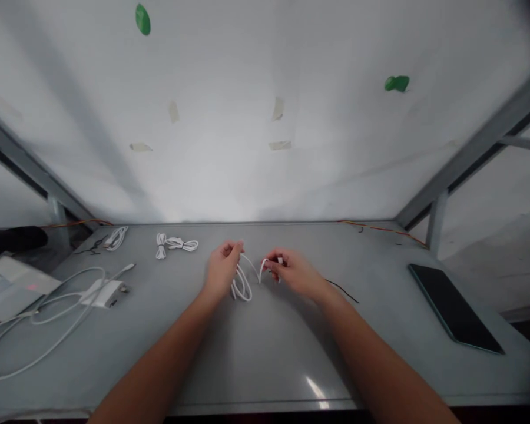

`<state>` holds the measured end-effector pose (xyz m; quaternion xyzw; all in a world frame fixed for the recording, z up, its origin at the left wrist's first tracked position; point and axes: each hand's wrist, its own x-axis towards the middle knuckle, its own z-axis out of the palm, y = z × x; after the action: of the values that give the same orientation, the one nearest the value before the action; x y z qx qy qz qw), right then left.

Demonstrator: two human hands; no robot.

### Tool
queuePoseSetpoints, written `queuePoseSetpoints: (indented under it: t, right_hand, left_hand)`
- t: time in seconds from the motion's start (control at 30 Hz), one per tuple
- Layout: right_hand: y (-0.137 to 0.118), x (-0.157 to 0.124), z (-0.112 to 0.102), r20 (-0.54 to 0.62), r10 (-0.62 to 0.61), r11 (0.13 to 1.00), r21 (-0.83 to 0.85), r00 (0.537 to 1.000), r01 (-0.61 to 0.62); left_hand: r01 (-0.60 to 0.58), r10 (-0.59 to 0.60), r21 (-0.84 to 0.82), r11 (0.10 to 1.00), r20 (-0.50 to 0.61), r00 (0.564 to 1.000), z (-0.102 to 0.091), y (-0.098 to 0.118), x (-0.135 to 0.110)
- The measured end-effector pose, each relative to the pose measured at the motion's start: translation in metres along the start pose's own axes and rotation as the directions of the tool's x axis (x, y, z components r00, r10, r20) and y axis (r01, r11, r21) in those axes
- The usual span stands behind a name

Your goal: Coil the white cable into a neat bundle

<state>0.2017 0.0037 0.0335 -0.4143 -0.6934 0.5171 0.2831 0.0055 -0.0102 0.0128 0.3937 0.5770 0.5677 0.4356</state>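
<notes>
A white cable (242, 287) runs between my two hands above the middle of the grey table. My left hand (222, 266) pinches it, and loose loops hang down beside the fingers. A short bend of the same cable is gripped by my right hand (291, 272), with a small white plug (280, 261) showing near the fingertips. Under my right wrist lies a thin black tie (342, 290) on the tabletop.
Tied white cable bundles (182, 244) and another coiled cable (116, 238) lie at the back left. A white charger (103, 293) with a long cable sits near a white box (15, 288). On the right rests a dark tablet (457, 309). A white wall (229, 182) stands behind.
</notes>
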Motion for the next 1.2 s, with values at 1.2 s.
queuePoseSetpoints:
  t: [1.2]
  right_hand:
    - [-0.024, -0.007, 0.04, -0.363, 0.017, 0.764, -0.596, 0.932, -0.246]
  left_hand:
    - [-0.546, 0.349, 0.422, 0.723, 0.459, 0.817, 0.006, 0.025, -0.031]
